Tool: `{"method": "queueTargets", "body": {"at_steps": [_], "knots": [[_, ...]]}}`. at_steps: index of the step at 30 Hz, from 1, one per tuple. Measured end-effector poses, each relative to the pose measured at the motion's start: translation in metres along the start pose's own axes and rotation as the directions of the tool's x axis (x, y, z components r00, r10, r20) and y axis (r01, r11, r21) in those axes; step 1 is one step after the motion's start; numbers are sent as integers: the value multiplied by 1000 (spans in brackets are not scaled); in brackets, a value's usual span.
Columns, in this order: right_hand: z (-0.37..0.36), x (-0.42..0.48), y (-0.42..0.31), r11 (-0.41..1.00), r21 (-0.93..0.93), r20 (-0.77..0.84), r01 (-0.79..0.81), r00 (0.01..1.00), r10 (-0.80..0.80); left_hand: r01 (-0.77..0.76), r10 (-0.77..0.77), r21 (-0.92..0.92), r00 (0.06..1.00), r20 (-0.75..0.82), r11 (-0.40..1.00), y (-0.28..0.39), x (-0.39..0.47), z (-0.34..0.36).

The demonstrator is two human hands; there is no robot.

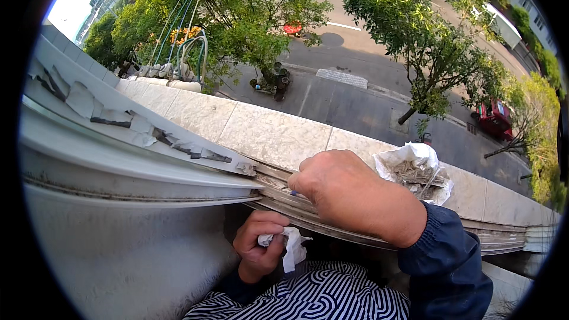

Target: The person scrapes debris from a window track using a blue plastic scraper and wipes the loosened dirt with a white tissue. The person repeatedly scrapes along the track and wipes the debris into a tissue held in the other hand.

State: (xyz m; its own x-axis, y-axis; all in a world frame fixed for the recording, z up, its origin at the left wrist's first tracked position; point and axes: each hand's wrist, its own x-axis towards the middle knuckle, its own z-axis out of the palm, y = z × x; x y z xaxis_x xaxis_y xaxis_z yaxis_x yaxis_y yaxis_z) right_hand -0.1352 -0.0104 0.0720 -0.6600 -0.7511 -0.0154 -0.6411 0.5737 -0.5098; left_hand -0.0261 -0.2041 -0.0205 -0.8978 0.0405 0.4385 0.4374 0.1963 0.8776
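Note:
My right hand [342, 186] is closed above the window's sliding track [280, 186], its fingertips down near a small dark and blue thing that is mostly hidden; what it is I cannot tell. Below and to the left, my left hand [261, 242] holds a crumpled white tissue [293, 249] between thumb and fingers. On the pale stone ledge outside, just beyond my right wrist, lies an opened white tissue [411, 160] with grey dirt and debris on it. Grime marks the metal grooves of the track.
The window sash frame [146, 173], its covering film torn and peeling, fills the left side. The stone ledge [266, 135] runs outside the track, with a drop to the street beyond. Pipes and hoses [178, 82] stand at its far left end. Trees and parked vehicles are below.

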Motion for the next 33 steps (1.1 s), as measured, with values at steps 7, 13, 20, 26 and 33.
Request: {"method": "queueTargets", "body": {"at_steps": [7, 13, 20, 26, 33], "knots": [[26, 0, -2, 999, 34, -237, -34, 971, 41, -18, 19, -35, 1000, 14, 999, 6, 5, 4], [8, -30, 0, 992, 17, -177, -128, 976, 129, -35, 34, -74, 999, -8, 997, 2, 2, 5], [16, -35, -12, 995, -47, -180, -86, 981, 77, -61, 59, -57, 998, -31, 997, 3, -1, 6], [7, -52, -11, 977, -180, -139, -111, 987, 86, -77, 75, -79, 997, -33, 994, 7, 1, 10], [4, -118, -4, 968, -195, -149, -160, 980, 132, -148, 147, -36, 989, -16, 988, 23, 12, 13]]}}
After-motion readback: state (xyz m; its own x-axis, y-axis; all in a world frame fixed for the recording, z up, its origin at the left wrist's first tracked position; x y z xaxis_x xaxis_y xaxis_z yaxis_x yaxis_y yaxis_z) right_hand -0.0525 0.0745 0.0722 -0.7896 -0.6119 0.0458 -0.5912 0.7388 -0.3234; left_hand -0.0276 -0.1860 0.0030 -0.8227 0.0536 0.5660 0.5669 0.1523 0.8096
